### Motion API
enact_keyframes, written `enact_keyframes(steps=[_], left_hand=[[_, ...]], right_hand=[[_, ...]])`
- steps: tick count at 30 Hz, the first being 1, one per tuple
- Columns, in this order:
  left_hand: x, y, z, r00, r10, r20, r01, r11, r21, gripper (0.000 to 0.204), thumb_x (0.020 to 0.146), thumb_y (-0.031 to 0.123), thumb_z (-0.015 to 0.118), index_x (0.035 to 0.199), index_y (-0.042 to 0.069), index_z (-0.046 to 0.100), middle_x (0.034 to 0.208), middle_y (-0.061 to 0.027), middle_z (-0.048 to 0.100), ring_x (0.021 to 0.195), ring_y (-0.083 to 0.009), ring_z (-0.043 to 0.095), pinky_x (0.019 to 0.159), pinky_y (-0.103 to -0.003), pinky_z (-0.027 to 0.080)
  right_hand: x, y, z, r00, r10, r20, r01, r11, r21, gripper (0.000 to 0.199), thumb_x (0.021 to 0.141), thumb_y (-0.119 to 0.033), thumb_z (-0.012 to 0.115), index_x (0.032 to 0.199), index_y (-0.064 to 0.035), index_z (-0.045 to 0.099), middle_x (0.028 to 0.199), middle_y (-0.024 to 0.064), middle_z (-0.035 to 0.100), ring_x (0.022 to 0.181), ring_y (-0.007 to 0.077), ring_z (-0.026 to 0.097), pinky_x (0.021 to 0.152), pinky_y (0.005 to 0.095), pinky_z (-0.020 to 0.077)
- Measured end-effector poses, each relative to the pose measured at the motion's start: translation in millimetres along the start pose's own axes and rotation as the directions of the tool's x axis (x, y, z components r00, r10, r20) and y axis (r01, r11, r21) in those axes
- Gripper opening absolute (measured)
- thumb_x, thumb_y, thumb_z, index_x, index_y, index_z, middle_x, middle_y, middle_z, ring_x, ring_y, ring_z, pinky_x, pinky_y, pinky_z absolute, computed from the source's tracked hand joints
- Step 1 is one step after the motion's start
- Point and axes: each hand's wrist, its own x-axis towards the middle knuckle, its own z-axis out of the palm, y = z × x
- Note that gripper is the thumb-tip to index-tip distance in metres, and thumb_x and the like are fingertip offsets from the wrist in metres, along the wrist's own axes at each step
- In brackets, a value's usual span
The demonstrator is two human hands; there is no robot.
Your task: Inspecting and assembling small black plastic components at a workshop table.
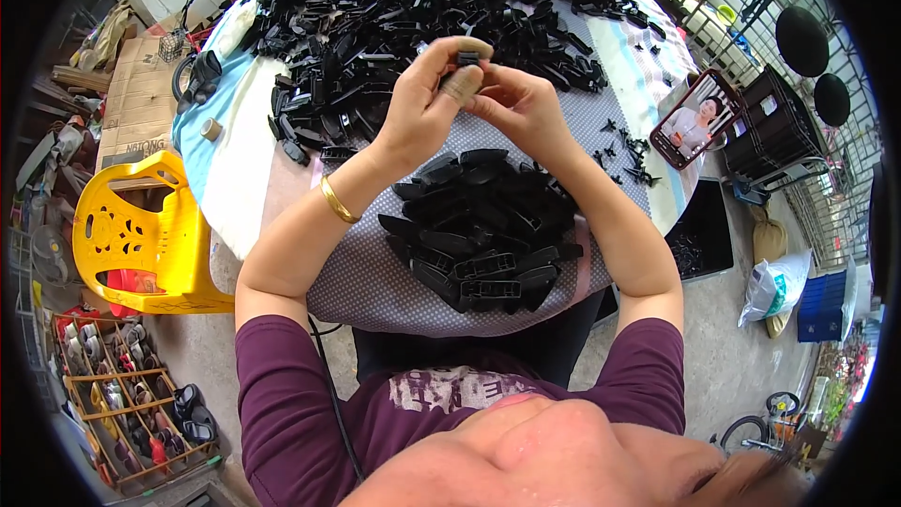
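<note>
Both my hands meet above the middle of the table. My left hand (422,99) is closed around a small black plastic part (467,59), with tan wraps on some of its fingertips. My right hand (522,105) pinches at the lower right of the same part, its fingertips against my left fingers. Most of the part is hidden by the fingers. Nearer my body lies a heap of long black plastic pieces (483,225), some with open frame-like undersides. Beyond my hands spreads a much larger pile of black plastic parts (366,28).
Small black bits (631,161) lie scattered right of my hands. A phone (696,120) stands at the table's right edge, showing a person. A tan roll (211,130) sits on the left. Around the table are a yellow chair (178,235), a shoe rack (122,394) and a black bin (774,122).
</note>
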Motion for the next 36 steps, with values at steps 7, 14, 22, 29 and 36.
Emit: enact_keyframes(steps=[7,14,22,29,36], left_hand=[[-4.0,2.9,9.7,0.994,-0.038,0.105,0.047,0.996,-0.081,0.019,0.091,0.017,0.053,0.101,0.001,0.055,0.090,-0.0022,0.056,0.078,-0.0086,0.053,0.068,-0.022,0.045],[-9.5,24.8,21.0,0.993,-0.097,0.072,0.103,0.992,-0.078,0.011,0.085,0.011,0.057,0.087,0.000,0.060,0.078,-0.0021,0.058,0.073,-0.0077,0.054,0.066,-0.020,0.044],[-6.0,-3.6,11.7,0.990,-0.004,0.140,0.021,0.993,-0.116,0.021,0.085,0.014,0.062,0.101,0.001,0.058,0.091,-0.0036,0.058,0.083,-0.0094,0.054,0.071,-0.021,0.045],[-2.2,-9.3,3.2,0.978,0.024,0.205,-0.023,1.000,-0.007,0.031,0.079,0.000,0.065,0.109,0.000,0.056,0.110,-0.0052,0.052,0.095,-0.0142,0.055,0.084,-0.025,0.046],[-22.5,34.2,7.7,0.778,-0.063,0.625,-0.158,0.944,0.291,0.048,0.074,0.012,0.061,0.120,0.003,0.052,0.107,-0.0146,0.047,0.098,-0.0284,0.048,0.087,-0.034,0.041]], right_hand=[[0.1,-16.3,8.3,0.980,-0.198,0.034,0.168,0.900,0.403,0.099,0.065,-0.029,0.082,0.140,-0.0037,0.021,0.126,0.0144,0.049,0.115,0.0196,0.049,0.096,0.0315,0.0420],[-14.3,-35.8,23.9,0.997,-0.080,-0.024,0.081,0.855,0.513,0.072,0.073,-0.021,0.076,0.131,-0.0013,0.038,0.118,0.0131,0.054,0.107,0.0171,0.053,0.093,0.0302,0.0434],[-0.4,-23.8,-6.1,0.946,-0.313,0.079,0.289,0.930,0.226,0.092,0.065,-0.023,0.082,0.138,-0.0032,0.029,0.127,0.0139,0.048,0.116,0.0202,0.048,0.098,0.0338,0.0406],[6.1,-17.5,-30.7,0.956,-0.125,0.265,0.116,0.992,0.052,0.097,0.062,-0.021,0.084,0.140,-0.0055,0.028,0.132,0.0093,0.045,0.117,0.0193,0.048,0.098,0.0361,0.0414],[16.5,23.9,-87.7,0.990,0.078,-0.118,-0.102,0.969,-0.223,0.035,0.080,-0.022,0.067,0.108,-0.0020,0.062,0.098,0.0065,0.065,0.089,0.0174,0.062,0.078,0.0306,0.0493]])
